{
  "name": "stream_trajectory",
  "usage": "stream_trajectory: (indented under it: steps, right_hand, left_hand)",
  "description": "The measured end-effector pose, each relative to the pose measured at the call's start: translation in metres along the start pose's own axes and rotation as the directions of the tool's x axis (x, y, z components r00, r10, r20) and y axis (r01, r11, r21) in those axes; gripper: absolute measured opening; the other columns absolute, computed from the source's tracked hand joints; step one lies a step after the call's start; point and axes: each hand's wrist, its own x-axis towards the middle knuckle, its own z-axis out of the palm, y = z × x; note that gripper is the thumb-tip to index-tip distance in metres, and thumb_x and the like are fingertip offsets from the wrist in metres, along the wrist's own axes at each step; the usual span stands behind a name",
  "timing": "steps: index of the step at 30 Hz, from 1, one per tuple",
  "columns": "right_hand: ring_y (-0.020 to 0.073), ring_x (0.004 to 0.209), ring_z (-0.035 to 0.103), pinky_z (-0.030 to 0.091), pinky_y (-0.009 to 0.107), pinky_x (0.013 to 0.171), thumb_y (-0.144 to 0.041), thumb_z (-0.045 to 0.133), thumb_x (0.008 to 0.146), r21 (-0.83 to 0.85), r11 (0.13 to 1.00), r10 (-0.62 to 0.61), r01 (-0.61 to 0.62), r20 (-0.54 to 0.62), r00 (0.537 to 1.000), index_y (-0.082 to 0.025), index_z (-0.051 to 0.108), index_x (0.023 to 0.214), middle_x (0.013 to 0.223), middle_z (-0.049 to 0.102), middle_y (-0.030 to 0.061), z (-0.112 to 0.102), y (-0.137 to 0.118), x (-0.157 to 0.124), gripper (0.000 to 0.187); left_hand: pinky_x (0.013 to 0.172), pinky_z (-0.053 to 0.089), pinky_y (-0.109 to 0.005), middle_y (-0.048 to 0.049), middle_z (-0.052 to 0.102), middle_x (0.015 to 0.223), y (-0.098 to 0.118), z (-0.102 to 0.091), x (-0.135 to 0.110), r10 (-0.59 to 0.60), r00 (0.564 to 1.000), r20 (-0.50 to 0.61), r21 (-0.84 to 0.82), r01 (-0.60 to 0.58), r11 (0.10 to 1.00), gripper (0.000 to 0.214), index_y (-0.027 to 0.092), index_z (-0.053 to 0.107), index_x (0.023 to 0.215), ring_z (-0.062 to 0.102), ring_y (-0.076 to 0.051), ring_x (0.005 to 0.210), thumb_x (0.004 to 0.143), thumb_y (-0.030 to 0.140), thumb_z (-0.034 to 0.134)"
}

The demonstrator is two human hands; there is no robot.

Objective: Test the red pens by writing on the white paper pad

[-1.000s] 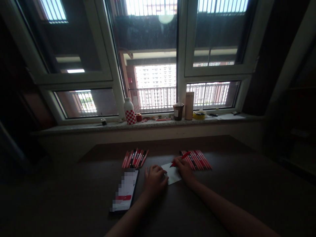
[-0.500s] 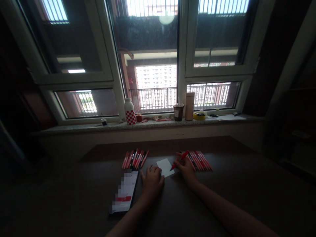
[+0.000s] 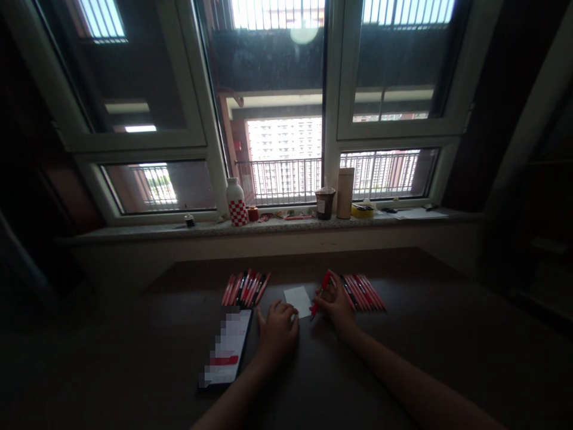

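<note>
My right hand (image 3: 336,307) grips a red pen (image 3: 320,294), its tip pointing down beside the right edge of a small white paper (image 3: 297,300). Whether the tip touches anything I cannot tell. My left hand (image 3: 278,325) rests with fingers spread, its fingertips at the paper's lower left edge. To the left of that hand lies a phone (image 3: 229,346) with a lit screen. A row of red and black pens (image 3: 245,289) sits above the phone. Another row of similar pens (image 3: 363,292) lies just right of my right hand.
The dark table (image 3: 403,370) ends at a wall below a stone windowsill (image 3: 206,229). On the sill stand a checkered bottle (image 3: 237,203), a small red jar (image 3: 253,214), a lidded cup (image 3: 324,204), a tan cylinder (image 3: 345,193) and a yellow tape roll (image 3: 362,211).
The red pen has turned more upright, and its tip has moved off the paper to just beyond its right side. My left hand stays by the paper.
</note>
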Motion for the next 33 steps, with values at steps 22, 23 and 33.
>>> stream_trajectory:
  steps: [22, 23, 33]
  right_hand:
    - [0.0169, 0.076, 0.061, 0.056, 0.036, 0.065, -0.026, 0.08, 0.062, 0.035, 0.999, 0.009, -0.011, 0.052, 0.999, -0.035, 0.032, 0.138, 0.103, 0.064, 0.0026, -0.001, -0.003, 0.0, 0.09]
    - [0.0169, 0.076, 0.061, 0.055, 0.034, 0.064, -0.028, 0.079, 0.063, 0.005, 1.0, 0.013, -0.013, 0.056, 0.998, -0.033, 0.037, 0.136, 0.106, 0.064, 0.0044, -0.002, -0.003, 0.001, 0.084]
    - [0.0189, 0.096, 0.054, 0.043, 0.035, 0.087, -0.016, 0.046, 0.085, -0.663, 0.636, -0.251, 0.396, 0.308, 0.918, -0.025, 0.066, 0.113, 0.102, 0.057, 0.0069, -0.009, 0.004, 0.003, 0.035]
  left_hand:
    - [0.109, 0.017, -0.063, -0.0055, 0.058, 0.129, -0.003, 0.003, 0.002, -0.016, 0.994, -0.111, 0.013, 0.018, 1.0, 0.033, 0.026, 0.058, 0.117, 0.043, -0.027, 0.127, 0.086, 0.024, 0.044]
    - [0.108, 0.019, -0.062, -0.0054, 0.059, 0.128, -0.004, 0.003, 0.002, -0.01, 0.992, -0.128, 0.011, 0.012, 1.0, 0.033, 0.026, 0.058, 0.117, 0.043, -0.026, 0.126, 0.086, 0.024, 0.044]
    - [0.102, 0.035, -0.042, -0.0076, 0.059, 0.125, -0.017, 0.008, 0.006, 0.061, 0.941, -0.332, -0.101, -0.1, 0.99, 0.043, 0.021, 0.046, 0.131, 0.051, -0.022, 0.116, 0.089, 0.031, 0.044]
